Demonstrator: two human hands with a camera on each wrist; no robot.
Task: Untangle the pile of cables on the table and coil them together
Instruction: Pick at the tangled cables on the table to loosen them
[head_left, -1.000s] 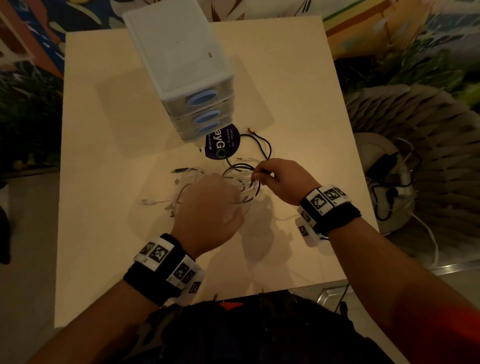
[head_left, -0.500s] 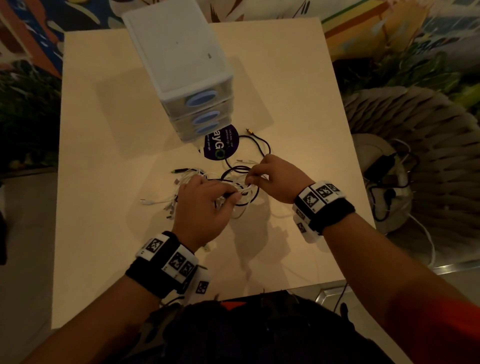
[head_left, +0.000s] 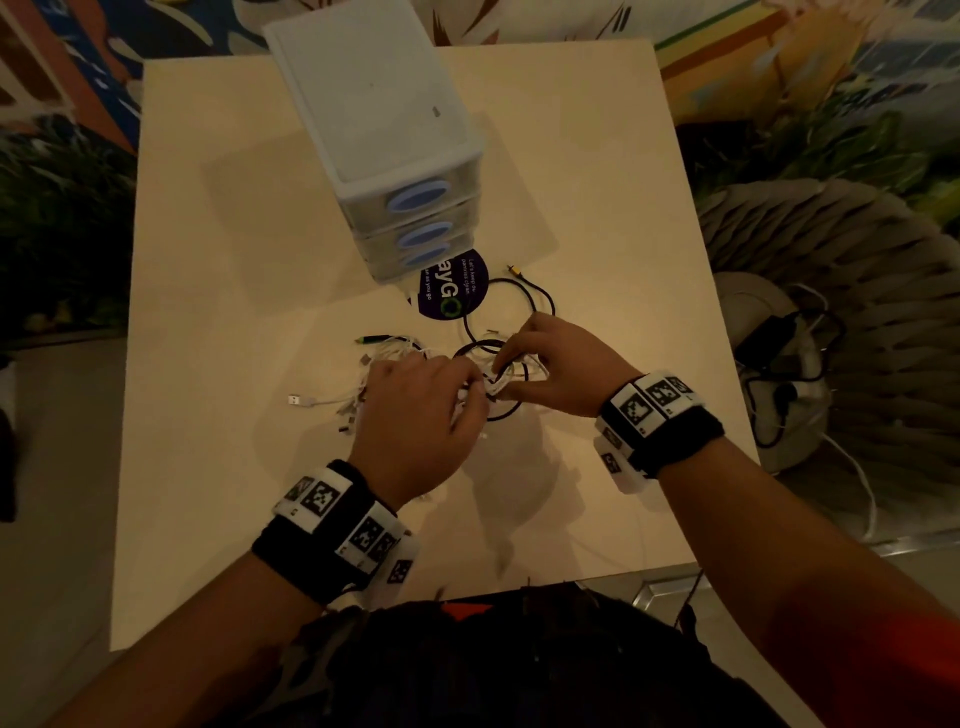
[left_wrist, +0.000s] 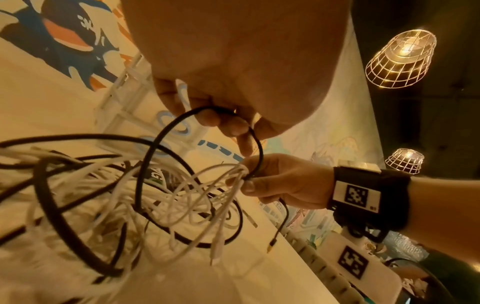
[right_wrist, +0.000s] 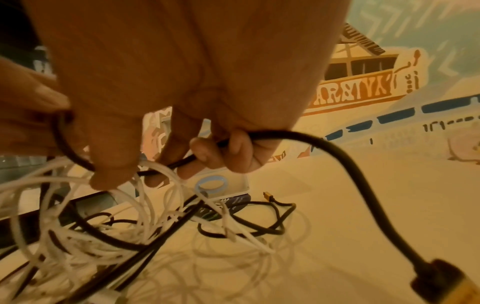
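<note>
A tangle of white cables and black cables lies mid-table. My left hand is over the pile. In the left wrist view its fingertips pinch a black cable loop that rises from the heap. My right hand meets it from the right. There it pinches several white cable loops together with the black cable. In the right wrist view the right hand's fingers curl round a black cable ending in a gold-tipped plug.
A white three-drawer unit stands at the back of the beige table, with a round purple sticker in front of it. A white USB plug trails left. A wicker chair and a power strip are off the right edge.
My left hand has gone from a fist over the pile to pinching the black loop. The two hands have come together at the bundle.
</note>
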